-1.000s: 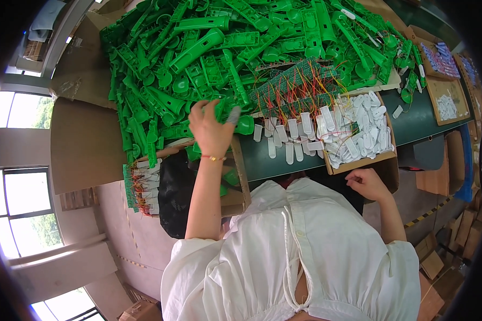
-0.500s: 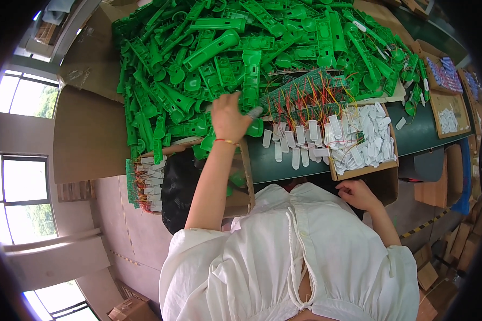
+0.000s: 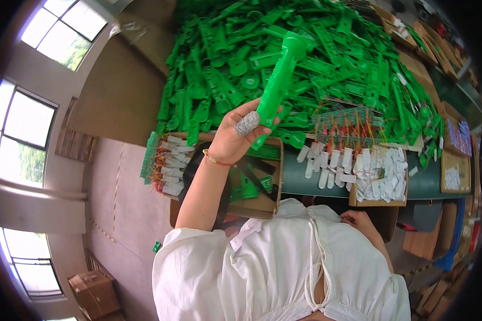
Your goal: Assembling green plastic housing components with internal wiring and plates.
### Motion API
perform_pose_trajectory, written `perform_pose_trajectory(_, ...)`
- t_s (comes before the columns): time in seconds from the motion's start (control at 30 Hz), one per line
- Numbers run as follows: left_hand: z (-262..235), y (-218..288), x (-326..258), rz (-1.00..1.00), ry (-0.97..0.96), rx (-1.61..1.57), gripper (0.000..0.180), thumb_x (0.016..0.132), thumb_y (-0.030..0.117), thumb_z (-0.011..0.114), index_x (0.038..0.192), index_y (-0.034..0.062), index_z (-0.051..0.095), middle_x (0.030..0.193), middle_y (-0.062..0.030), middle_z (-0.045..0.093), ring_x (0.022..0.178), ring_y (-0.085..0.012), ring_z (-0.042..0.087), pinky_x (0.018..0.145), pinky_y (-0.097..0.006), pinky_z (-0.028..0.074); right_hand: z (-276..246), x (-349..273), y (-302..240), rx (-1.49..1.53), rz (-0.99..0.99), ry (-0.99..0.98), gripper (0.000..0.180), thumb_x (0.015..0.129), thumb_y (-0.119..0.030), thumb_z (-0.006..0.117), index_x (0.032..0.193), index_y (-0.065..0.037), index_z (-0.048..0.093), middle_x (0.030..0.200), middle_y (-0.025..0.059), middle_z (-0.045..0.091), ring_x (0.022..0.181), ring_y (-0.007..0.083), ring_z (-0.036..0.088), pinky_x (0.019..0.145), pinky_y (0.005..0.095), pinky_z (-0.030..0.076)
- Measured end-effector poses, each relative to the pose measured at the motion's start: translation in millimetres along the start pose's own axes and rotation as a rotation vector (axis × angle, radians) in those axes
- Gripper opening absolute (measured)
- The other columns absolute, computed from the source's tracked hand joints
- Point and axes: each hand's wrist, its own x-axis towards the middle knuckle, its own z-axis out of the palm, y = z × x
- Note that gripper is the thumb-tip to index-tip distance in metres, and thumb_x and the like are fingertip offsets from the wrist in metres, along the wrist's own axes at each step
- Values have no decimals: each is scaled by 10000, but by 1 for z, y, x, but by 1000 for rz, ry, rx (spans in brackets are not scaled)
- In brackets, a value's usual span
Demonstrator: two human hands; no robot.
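In the head camera's view, a worker's left hand (image 3: 241, 131) raises one long green plastic housing (image 3: 278, 80) above a heap of green parts (image 3: 219, 80) too tangled to count. The fingers are closed about the housing's lower end, and its wide end points up, leaning right. One digit wears a grey wrapping (image 3: 247, 124); one bracelet (image 3: 217, 160) circles the wrist. The right hand (image 3: 360, 220), fingers curled, lies by the white shirt (image 3: 273, 262), below a cardboard tray (image 3: 377, 203) of uncounted white pieces (image 3: 383, 176); whether it holds anything cannot be told.

Two groups of wired circuit boards are in sight: one (image 3: 348, 120) beside the heap, the other (image 3: 150, 160) at the heap's lower left, with several white pieces attached. One open carton (image 3: 254, 209) below the left hand contains at least two green parts. One small green piece (image 3: 156, 246) and one closed brown box (image 3: 93, 294) are on the floor.

Half a second earlier, the left hand was down at the heap's near edge; now it is up with the housing in its grasp. The view has swung, placing the heap farther right in frame, while the right hand remains below the tray.
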Motion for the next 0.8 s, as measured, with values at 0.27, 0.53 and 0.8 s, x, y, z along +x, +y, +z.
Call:
perform_pose_trajectory(0.27,-13,46,-82,219,188,286,605,760,137,688,1289,4,425,1215,-189,525,1010,-226,582,797,-286,480,24,31,-20,-202,-111,-207,234,751,-126,619,970,-47,645,817,105,644,773,233,632,706,300,497)
perform_pose_trajectory(0.53,-72,74,-185,425,298,286,589,752,132,685,1264,-17,434,1175,-211,540,982,-258,589,789,-312,490,55,84,-46,-334,-223,-389,233,754,-132,617,968,-45,646,828,102,644,783,227,630,713,298,496)
perform_pose_trajectory(0.8,-202,44,-416,942,1344,69,344,852,48,565,1184,-20,511,1121,-182,563,920,-205,592,750,-284,503,74,153,-80,-565,-343,-643,232,757,-139,616,966,-44,646,840,99,645,795,219,629,720,296,495)
